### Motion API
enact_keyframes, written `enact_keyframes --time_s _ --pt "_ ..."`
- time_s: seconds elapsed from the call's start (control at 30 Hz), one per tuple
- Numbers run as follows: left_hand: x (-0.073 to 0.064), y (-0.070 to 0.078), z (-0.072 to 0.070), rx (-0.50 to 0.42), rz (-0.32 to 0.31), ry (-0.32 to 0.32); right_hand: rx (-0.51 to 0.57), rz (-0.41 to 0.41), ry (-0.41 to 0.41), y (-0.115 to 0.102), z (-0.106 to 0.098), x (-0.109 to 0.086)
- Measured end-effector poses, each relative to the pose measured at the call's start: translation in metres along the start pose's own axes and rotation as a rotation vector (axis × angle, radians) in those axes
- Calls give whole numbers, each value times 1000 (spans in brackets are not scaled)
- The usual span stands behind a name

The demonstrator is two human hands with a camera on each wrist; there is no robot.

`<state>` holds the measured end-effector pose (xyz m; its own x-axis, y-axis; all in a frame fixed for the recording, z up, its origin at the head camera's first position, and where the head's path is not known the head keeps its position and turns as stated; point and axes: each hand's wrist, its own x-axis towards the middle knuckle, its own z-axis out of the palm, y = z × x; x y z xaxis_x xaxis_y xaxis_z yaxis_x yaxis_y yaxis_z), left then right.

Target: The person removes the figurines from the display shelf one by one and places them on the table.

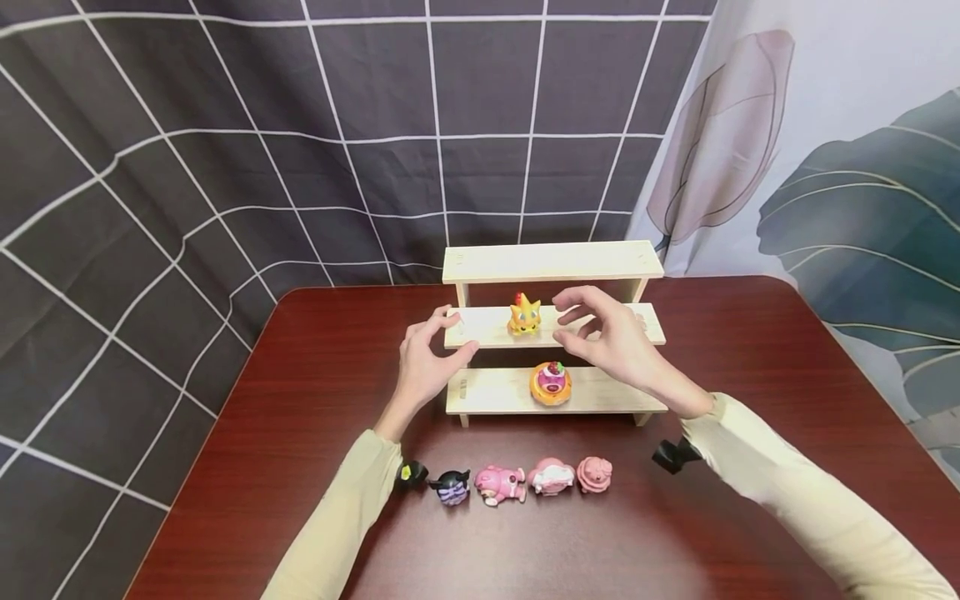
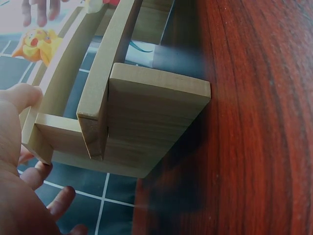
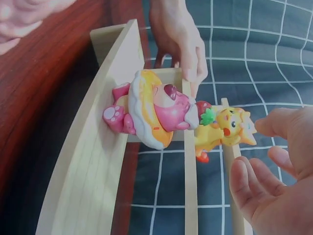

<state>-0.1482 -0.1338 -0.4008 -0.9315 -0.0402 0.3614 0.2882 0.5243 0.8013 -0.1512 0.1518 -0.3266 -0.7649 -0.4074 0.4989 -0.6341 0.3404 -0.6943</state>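
Observation:
A three-tier wooden display shelf (image 1: 555, 260) stands on the table. My left hand (image 1: 427, 362) holds the left end of its middle board, thumb toward the front edge and index finger toward the back. On that board a yellow figurine (image 1: 525, 317) with a red piece on its head stands upright. My right hand (image 1: 611, 337) hovers just right of it, fingers bent and parted, with nothing between them. A pink bear figurine (image 3: 168, 103) in an orange-and-white ring sits on the lowest board, seen from above in the head view.
In front of the shelf, a row of figurines lies on the red-brown table (image 1: 337, 350): a black-and-purple one (image 1: 452, 487), a pink one (image 1: 500, 483), a pink-and-white one (image 1: 552, 477) and a round pink one (image 1: 595, 474). A dark checked curtain (image 1: 375, 108) hangs behind.

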Motion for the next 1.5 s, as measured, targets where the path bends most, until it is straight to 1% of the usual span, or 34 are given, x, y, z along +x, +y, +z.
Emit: enact_keyframes --time_s 0.13,0.27,0.5,0.87,1.13,1.5 --pt "0 -1 1 -1 -2 0 29 5 -7 3 5 7" --pt "0 -1 1 -2 0 0 33 12 -24 4 7 12" --pt "1 -2 1 -8 6 0 42 61 -69 5 11 19" --pt "1 0 0 -5 -2 -4 79 108 -99 4 15 26" --pt "0 0 0 -10 1 -4 87 114 -120 6 19 29" --pt "0 1 -1 -7 -16 -6 91 110 -136 7 22 31"
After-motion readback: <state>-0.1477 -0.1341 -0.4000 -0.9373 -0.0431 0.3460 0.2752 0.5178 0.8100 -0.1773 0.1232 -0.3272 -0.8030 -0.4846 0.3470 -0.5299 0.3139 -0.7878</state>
